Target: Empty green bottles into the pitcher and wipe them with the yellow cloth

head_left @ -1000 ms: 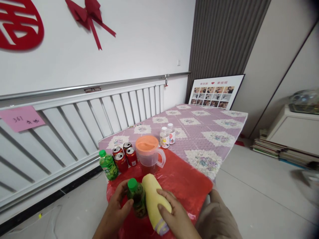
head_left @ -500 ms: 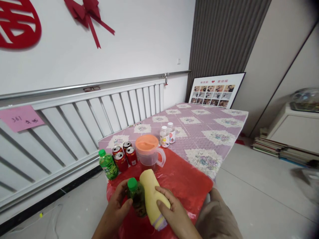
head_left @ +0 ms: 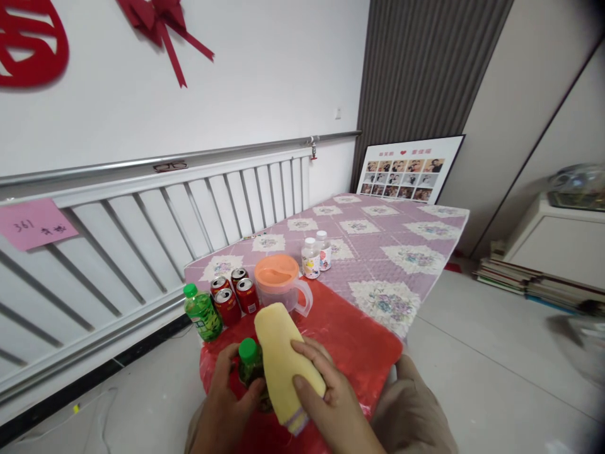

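My left hand (head_left: 232, 391) is wrapped round a green-capped drink bottle (head_left: 249, 366), which stands upright near the table's front edge. In my right hand (head_left: 326, 384) is a folded yellow towel (head_left: 282, 362) with a purple-striped end, gripped between thumb and fingers. The towel lies against the bottle's right side and hides part of it. Beneath both is a red plastic sheet (head_left: 350, 334). Just beyond the towel stands a clear plastic pitcher (head_left: 274, 299) with an orange lid.
Several red drink cans (head_left: 227, 307) and a second green bottle (head_left: 203, 313) stand at the left edge. Two small white-capped bottles (head_left: 311, 260) are behind the pitcher on the flowered tablecloth (head_left: 362, 227). A white radiator (head_left: 179, 221) runs along the wall.
The yellow towel has risen slightly and moved left, covering more of the bottle's right side. My left thumb has shifted right across the bottle. The view has tilted a little.
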The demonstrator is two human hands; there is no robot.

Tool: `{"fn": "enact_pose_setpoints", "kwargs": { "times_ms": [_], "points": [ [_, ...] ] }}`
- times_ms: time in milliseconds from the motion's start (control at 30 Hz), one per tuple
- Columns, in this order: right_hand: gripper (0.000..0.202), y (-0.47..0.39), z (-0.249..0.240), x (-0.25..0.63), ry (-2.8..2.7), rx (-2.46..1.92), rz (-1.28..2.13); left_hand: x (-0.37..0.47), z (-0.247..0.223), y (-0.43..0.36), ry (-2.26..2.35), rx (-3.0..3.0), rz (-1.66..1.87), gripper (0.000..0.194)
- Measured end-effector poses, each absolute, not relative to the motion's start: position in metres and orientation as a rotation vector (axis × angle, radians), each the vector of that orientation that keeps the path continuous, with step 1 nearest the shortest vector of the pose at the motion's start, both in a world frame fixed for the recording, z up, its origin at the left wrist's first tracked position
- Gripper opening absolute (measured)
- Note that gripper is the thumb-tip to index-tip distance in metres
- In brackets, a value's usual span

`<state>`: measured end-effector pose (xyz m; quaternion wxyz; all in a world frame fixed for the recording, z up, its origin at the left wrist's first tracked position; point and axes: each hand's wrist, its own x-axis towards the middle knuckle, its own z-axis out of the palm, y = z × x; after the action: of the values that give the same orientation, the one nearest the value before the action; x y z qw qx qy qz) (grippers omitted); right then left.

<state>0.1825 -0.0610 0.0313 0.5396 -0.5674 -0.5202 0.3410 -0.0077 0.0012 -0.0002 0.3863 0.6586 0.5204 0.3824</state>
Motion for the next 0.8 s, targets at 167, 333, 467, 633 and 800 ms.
{"fn": "enact_pose_setpoints", "kwargs": {
  "times_ms": [167,333,467,633,800],
  "points": [
    [0.039,-0.048,0.047,0.179,-1.263,-1.287,0.872,-0.013,0.006,0.004,1.139,1.703,0.887,0.052],
    [0.038,-0.023,0.042,0.185,-1.165,-1.267,0.996,-0.021,-0.003,0.011,1.027,1.695,0.873,0.056],
    [0.044,-0.013,0.039,0.188,-1.013,-1.23,1.198,-0.025,-0.008,0.014,0.96,1.702,0.855,0.058],
    [0.046,-0.025,0.033,0.186,-0.913,-1.19,1.234,-0.026,-0.009,0.015,0.956,1.704,0.854,0.058],
    [0.042,-0.053,0.02,0.187,-0.977,-1.226,1.151,-0.026,-0.013,0.015,1.009,1.696,0.901,0.062]
  ]
}}
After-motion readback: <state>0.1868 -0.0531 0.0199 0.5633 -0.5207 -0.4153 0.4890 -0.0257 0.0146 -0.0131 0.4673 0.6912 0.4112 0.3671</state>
